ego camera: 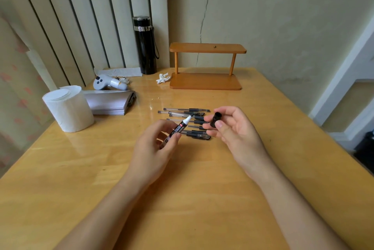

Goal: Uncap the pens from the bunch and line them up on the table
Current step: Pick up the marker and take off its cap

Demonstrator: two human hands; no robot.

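Holding a black marker [179, 128] in the left hand [155, 146], fingers wrapped round the barrel, white tip bared and pointing far-right. Pinching its black cap [215, 119] in the right hand [232, 130], thumb and fingertips closed on it, just apart from the tip. Hovering both over the row of pens [188, 120] lying side by side on the table [182, 199], mid-table, just beyond the hands.

Risking, probably, a smear from the bare tip on fingers or wood; nudging the round pens out of line while lowering the marker; letting the loose cap roll away once released.

Leaving wide bare wood on the near side and right for setting down. Crowding only at far left, by the tissue roll [67, 108] and paper stack [111, 103]; table edges lying well apart from the hands.
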